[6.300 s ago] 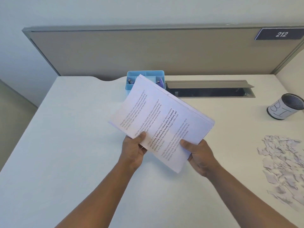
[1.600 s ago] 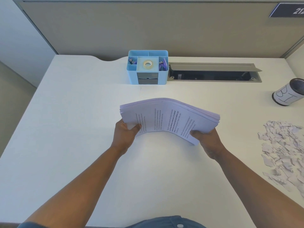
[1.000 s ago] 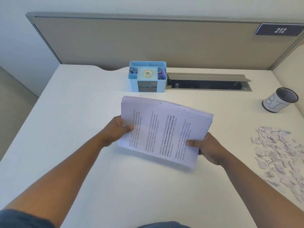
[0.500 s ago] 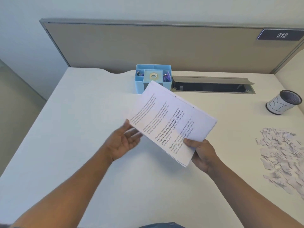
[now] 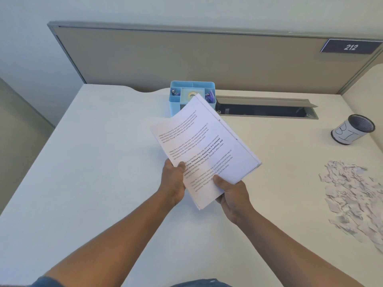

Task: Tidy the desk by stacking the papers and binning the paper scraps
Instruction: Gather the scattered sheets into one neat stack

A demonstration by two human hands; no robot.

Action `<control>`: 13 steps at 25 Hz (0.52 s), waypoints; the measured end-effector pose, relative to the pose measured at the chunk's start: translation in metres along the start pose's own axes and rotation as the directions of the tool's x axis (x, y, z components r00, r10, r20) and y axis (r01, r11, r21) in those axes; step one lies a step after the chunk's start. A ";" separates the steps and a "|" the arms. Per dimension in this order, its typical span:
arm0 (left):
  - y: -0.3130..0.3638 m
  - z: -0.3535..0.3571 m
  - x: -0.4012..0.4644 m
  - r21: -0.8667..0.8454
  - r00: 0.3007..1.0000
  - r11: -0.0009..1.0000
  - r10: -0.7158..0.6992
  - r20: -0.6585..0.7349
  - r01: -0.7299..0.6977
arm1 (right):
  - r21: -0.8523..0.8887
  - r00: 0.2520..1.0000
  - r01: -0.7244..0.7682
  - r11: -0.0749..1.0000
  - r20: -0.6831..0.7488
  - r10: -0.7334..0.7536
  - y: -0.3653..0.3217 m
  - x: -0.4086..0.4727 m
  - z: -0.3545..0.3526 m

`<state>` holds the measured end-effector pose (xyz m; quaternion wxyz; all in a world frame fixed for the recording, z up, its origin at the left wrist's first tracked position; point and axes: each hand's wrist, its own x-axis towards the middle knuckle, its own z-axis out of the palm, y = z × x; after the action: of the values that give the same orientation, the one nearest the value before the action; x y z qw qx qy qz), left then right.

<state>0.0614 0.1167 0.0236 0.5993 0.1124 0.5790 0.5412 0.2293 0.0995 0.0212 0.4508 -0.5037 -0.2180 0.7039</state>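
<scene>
Head view shows the left hand (image 5: 173, 181) back on the paper stack (image 5: 204, 150), both it and the right hand (image 5: 232, 192) now pinching it above the desk (image 5: 93, 162), squared for setting down, with the scraps (image 5: 356, 195) unbinned.

Papers (image 5: 204, 150): white, black printed text, one bold line. Scraps (image 5: 354, 195): white. Desk (image 5: 93, 162): white. Organiser (image 5: 176, 100): light blue. Cup (image 5: 350, 133): black mesh, white label. Partition (image 5: 186, 59): beige, grey frame.
</scene>
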 end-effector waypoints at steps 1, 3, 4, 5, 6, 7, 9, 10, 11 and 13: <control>0.001 -0.003 0.003 0.032 1.000 0.999 0.016 -0.012 -0.015 | -0.028 1.000 0.001 1.000 0.017 -0.001 0.001 -0.001 0.000; 0.004 -0.012 0.009 0.084 0.999 0.996 0.034 -0.029 -0.032 | -0.065 1.000 -0.011 0.998 0.020 0.013 0.002 -0.002 -0.001; 0.007 -0.019 0.012 0.113 0.999 0.993 0.038 -0.030 -0.035 | -0.058 1.000 -0.020 0.998 0.011 0.021 0.000 -0.001 -0.003; 0.010 -0.027 0.016 0.148 0.999 0.988 0.040 -0.029 -0.035 | -0.022 0.999 -0.034 0.999 0.001 0.034 -0.004 0.001 -0.008; 0.012 -0.036 0.020 0.184 0.999 0.982 0.040 -0.025 -0.035 | 0.028 0.998 -0.055 0.998 0.002 0.055 -0.010 0.004 -0.014; 0.015 -0.045 0.024 0.224 0.999 0.974 0.043 -0.016 -0.039 | 0.057 0.996 -0.086 0.995 0.020 0.085 -0.017 0.007 -0.021; 0.018 -0.060 0.033 0.311 0.999 0.950 0.034 0.015 -0.037 | -0.029 0.986 -0.153 0.988 0.069 0.155 -0.030 0.015 -0.033; 0.018 -0.066 0.037 0.352 0.999 0.936 0.020 0.032 -0.030 | -0.124 0.979 -0.176 0.977 0.085 0.187 -0.032 0.019 -0.036; 0.018 -0.070 0.041 0.386 0.999 0.922 0.003 0.052 -0.023 | -0.206 0.973 -0.189 0.960 0.091 0.211 -0.032 0.025 -0.036; 0.017 -0.074 0.048 0.443 0.996 0.897 -0.028 0.087 -0.013 | -0.306 0.971 -0.207 0.929 0.056 0.235 -0.026 0.038 -0.032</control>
<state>-0.0198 0.1245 -0.0133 0.5860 0.2682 0.6593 0.3873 0.2659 0.1398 0.0090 0.2773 -0.5546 -0.2838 0.7315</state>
